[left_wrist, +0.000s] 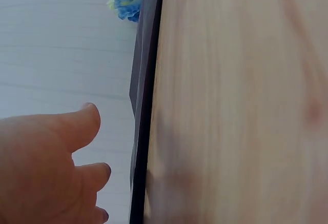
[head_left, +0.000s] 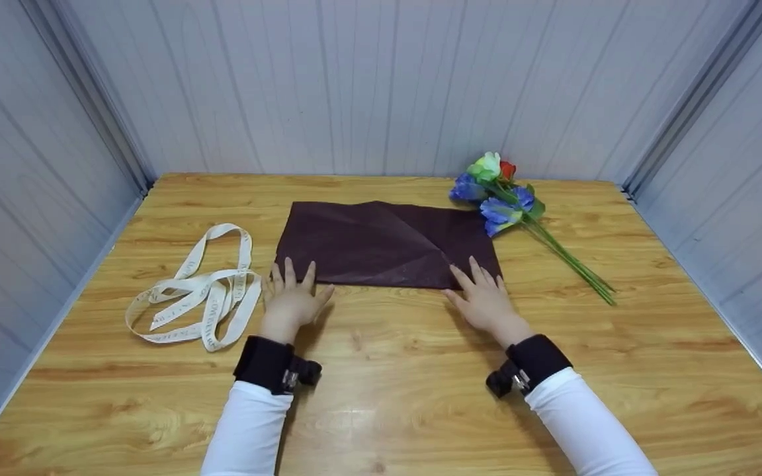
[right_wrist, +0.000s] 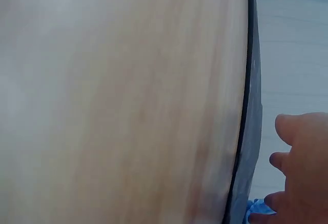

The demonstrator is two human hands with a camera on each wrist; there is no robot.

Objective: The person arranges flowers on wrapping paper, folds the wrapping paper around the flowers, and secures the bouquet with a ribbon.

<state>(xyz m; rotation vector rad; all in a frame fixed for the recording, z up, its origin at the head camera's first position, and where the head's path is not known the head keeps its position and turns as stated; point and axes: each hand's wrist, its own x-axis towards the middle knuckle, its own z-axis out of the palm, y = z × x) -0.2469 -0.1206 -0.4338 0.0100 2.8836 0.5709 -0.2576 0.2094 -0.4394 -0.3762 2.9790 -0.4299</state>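
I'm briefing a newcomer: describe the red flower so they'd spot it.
On the wooden table, find the dark sheet; flowers lie at its far right corner. The red flower sits beside a pale green bloom and is the only red head.

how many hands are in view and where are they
2. The left hand is at the dark sheet's near left corner, beside the white ribbon; the right hand is at its near right corner. No others show.
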